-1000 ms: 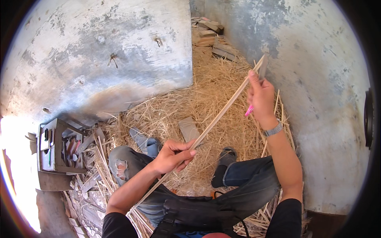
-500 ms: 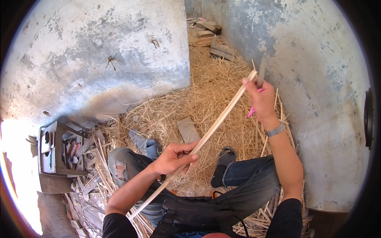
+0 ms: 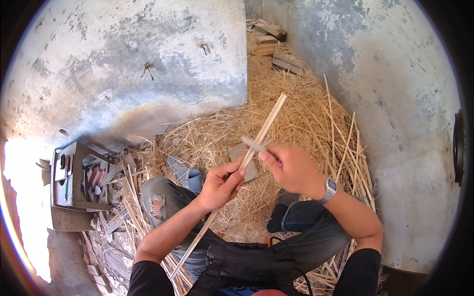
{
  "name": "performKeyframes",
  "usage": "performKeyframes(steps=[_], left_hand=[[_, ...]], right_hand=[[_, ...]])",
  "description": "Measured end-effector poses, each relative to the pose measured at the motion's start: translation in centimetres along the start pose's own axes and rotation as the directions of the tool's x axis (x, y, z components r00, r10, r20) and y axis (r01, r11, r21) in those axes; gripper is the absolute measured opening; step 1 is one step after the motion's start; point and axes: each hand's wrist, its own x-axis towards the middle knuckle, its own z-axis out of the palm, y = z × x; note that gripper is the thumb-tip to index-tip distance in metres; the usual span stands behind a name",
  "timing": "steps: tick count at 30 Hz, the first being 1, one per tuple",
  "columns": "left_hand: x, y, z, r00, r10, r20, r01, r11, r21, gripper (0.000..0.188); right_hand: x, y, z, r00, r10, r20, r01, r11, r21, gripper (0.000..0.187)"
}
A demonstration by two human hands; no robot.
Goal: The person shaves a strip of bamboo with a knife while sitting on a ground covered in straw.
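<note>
A long, pale strip of split wood or bamboo runs slantwise across my lap, its far end up over the straw. My left hand is closed round it near the middle, thumb on top. In my right hand is a knife, whose light grey blade lies across the strip just beyond my left fingers. My right fist hides most of the handle. A watch with a metal band is on my right wrist.
Straw-like shavings cover the floor. Long strips lean along the right wall. A small wooden cabinet with tools stands at left. Bricks or wood blocks lie at the back. A flat board rests between my feet.
My right hand has come down and left from the strip's far end, bringing the knife blade near my left hand. My left hand still grips the strip, which stands a little steeper.
</note>
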Motion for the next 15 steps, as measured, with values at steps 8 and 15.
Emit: performKeyframes(steps=[8,15], left_hand=[[-0.3,0.8,-0.7,0.998,-0.065,0.017,0.067,0.987,-0.145,0.043],[-1.8,0.4,-1.0,0.973,0.144,0.179,-0.118,0.982,-0.150,0.044]], right_hand=[[0.8,0.7,1.6,0.992,-0.089,-0.088,0.051,0.930,-0.363,0.043],[3.4,11.1,-6.2,0.899,0.154,-0.411,-0.294,0.907,-0.303,0.051]])
